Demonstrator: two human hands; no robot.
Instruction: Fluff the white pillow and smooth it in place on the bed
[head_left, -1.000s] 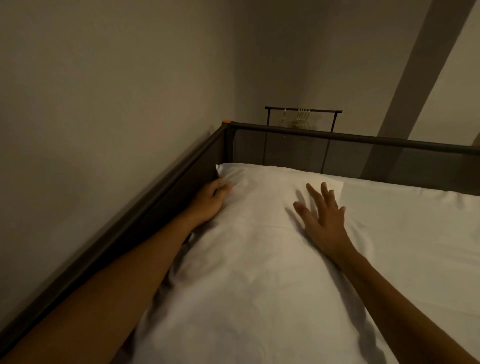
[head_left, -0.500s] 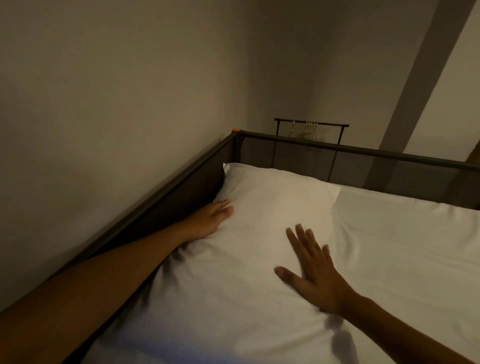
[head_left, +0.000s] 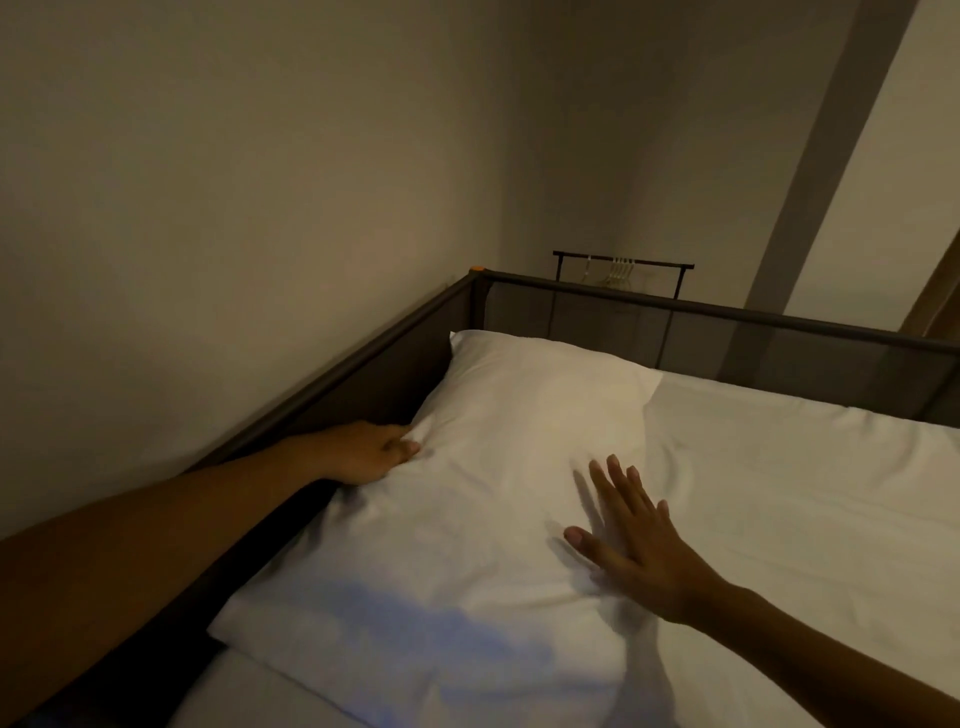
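A white pillow lies lengthwise on the white bed sheet, along the left rail of the bed and reaching to the far corner. At the pillow's left edge my left hand has its fingers curled into the fabric, pinching a fold beside the rail. My right hand rests flat on the pillow's right side with fingers spread and palm down, holding nothing.
A dark metal bed rail runs along the left against the beige wall, and another rail crosses the head of the bed. Behind it stands a black clothes rack with hangers. A grey beam slants up the wall.
Both hands slid back toward me along the pillow. My left hand went from lying flat at the edge to curling into the fabric. The view pulled back, showing the pillow's near end.
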